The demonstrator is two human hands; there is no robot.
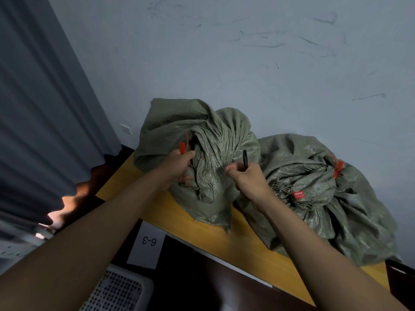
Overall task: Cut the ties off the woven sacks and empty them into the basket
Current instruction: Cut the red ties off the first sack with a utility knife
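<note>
Storeroom or sorting area, scuffed pale wall marked with dark streaks; plain wooden bench bearing tied green woven sacks, paper label reading 6-3 beneath its edge; perforated white basket on the floor, grey curtain alongside

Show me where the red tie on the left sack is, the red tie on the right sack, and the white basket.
red tie on the left sack (182,147): head view, on its flat tag end above the left hand.
red tie on the right sack (337,168): head view, on its strap at the gathered neck.
white basket (119,290): head view, on its perforated wall.
</note>
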